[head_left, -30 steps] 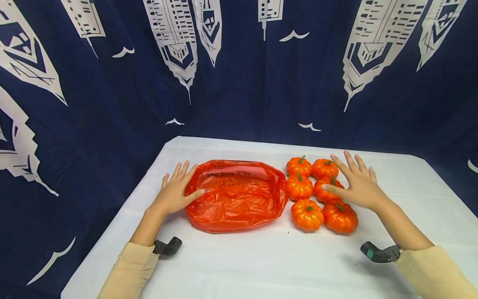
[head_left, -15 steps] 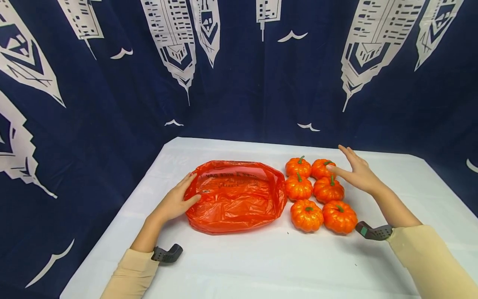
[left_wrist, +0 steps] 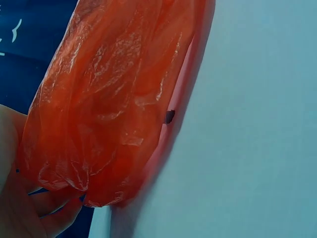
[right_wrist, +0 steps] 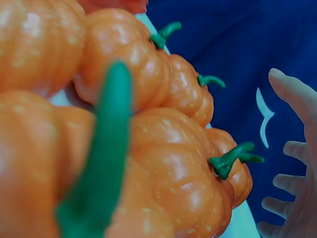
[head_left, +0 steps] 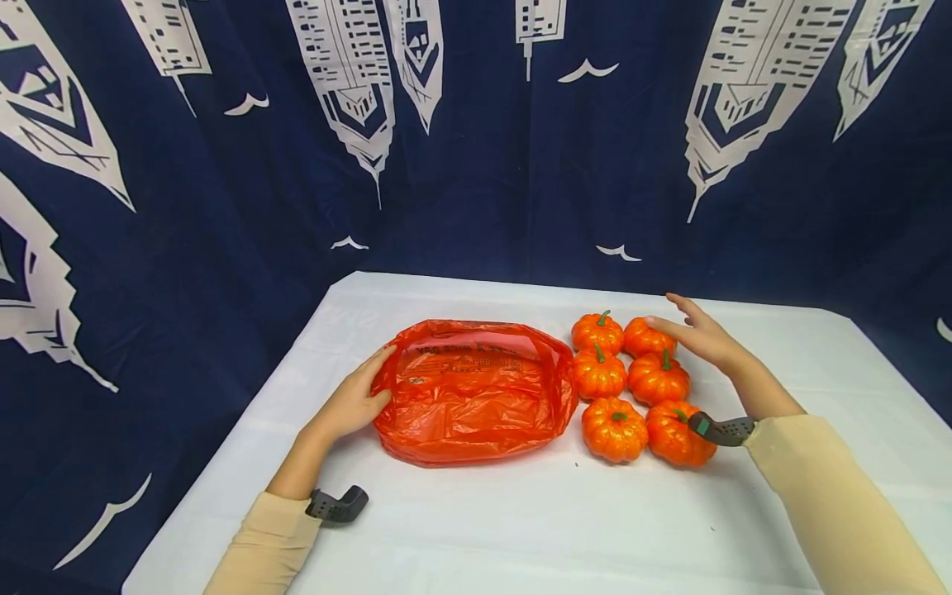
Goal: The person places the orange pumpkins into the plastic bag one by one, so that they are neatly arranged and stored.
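Red plastic bag (head_left: 476, 450): on the white tabletop (head_left: 521, 529), left of the pumpkins, mouth held wide in a long oval. Plastic thin, glossy, translucent and creased, with a pinkish tone along the far inner wall. Dark lettering there appears mirror-reversed; smaller lines not legible.

Left hand (head_left: 353, 402): thumb and fingers spread at the bag's left end, touching it. Left wrist view: fingers partly hidden by the wrinkled plastic.

Six glossy orange pumpkins, right of the bag, two columns by three rows: rear-left pumpkin (head_left: 597, 335), rear-right pumpkin (head_left: 640, 340), middle-left pumpkin (head_left: 599, 378), middle-right pumpkin (head_left: 658, 383), front-left pumpkin (head_left: 614, 434), front-right pumpkin (head_left: 669, 442). All squat, deeply ribbed, with green stems. Right wrist view: pale flecks on the skins; several stems bent or curved. Middle-left one sits just beside the bag's right end; contact cannot be told.

Right hand (head_left: 702, 337): beside the rear-right pumpkin, thumb and fingers apart, holding nothing; thumb overlaps that pumpkin in head view.

Surroundings: beige sleeves, black device at each wrist, dark blue curtain (head_left: 476, 190) with white building and bird prints behind.
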The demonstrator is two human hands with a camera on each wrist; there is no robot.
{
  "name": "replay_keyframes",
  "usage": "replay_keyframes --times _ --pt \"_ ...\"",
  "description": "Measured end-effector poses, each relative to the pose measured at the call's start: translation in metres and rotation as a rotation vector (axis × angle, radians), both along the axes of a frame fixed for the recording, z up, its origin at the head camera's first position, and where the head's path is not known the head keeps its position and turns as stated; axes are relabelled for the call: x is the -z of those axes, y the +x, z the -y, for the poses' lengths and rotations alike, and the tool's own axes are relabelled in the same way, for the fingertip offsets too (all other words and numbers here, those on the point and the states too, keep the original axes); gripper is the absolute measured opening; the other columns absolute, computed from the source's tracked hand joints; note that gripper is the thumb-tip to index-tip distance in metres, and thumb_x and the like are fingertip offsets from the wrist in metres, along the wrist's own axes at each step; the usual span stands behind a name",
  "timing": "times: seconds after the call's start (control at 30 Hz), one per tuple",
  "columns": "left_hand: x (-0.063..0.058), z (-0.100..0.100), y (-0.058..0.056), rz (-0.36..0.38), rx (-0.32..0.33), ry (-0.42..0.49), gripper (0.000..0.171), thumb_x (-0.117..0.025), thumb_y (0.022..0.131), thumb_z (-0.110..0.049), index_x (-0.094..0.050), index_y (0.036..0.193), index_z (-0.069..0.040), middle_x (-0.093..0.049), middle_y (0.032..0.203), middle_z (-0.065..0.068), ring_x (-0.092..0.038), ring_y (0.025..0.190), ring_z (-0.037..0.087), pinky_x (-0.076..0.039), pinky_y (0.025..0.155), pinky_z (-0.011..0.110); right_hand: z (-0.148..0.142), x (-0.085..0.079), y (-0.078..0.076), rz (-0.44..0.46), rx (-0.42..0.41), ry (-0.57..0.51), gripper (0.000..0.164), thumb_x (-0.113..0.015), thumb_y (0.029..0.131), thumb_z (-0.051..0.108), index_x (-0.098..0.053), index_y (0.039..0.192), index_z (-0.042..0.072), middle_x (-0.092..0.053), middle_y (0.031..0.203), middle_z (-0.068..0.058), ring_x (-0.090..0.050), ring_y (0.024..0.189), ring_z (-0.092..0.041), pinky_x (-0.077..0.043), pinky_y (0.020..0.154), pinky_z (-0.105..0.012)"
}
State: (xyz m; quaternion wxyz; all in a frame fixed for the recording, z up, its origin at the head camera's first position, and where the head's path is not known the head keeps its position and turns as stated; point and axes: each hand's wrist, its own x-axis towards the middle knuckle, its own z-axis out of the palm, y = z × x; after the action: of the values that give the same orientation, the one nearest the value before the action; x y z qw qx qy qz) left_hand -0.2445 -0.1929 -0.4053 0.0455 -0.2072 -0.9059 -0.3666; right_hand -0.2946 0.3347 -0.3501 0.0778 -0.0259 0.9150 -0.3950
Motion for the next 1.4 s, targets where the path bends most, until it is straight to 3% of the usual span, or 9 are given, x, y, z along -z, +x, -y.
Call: replay_keyframes --times 0.37,0.83,1.4 --pt "0.003 0.001 0.0 0.018 -0.001 0.033 0.07 -0.053 0.084 0.002 -0.03 0.151 0.001 -0.031 0.153 0.024 -0.029 0.139 0.043 -0.026 0.11 0.058 -0.007 0.01 -0.014 0.068 -0.02 0.025 0.091 -0.05 0.094 0.052 -0.007 0.154 -0.001 -0.006 0.152 -0.038 -0.011 0.135 -0.06 -0.015 0.102 -0.076" --pt "0.005 0.003 -0.002 0.017 0.031 0.069 0.07 -0.05 0.083 0.007 -0.031 0.15 0.001 -0.032 0.152 0.025 -0.03 0.139 0.043 -0.026 0.11 0.058 -0.009 0.023 -0.02 0.073 -0.071 0.0 0.087 -0.065 0.089 0.035 -0.018 0.153 -0.001 -0.017 0.149 -0.039 -0.022 0.132 -0.056 -0.022 0.103 -0.074" --pt "0.005 0.003 -0.002 0.026 0.029 0.075 0.071 -0.051 0.083 0.006 -0.03 0.151 0.0 -0.03 0.153 0.025 -0.029 0.14 0.043 -0.025 0.111 0.058 -0.011 0.025 -0.015 0.028 -0.008 -0.023 0.086 -0.066 0.09 0.037 -0.021 0.153 0.001 -0.019 0.149 -0.04 -0.025 0.132 -0.055 -0.023 0.103 -0.072"
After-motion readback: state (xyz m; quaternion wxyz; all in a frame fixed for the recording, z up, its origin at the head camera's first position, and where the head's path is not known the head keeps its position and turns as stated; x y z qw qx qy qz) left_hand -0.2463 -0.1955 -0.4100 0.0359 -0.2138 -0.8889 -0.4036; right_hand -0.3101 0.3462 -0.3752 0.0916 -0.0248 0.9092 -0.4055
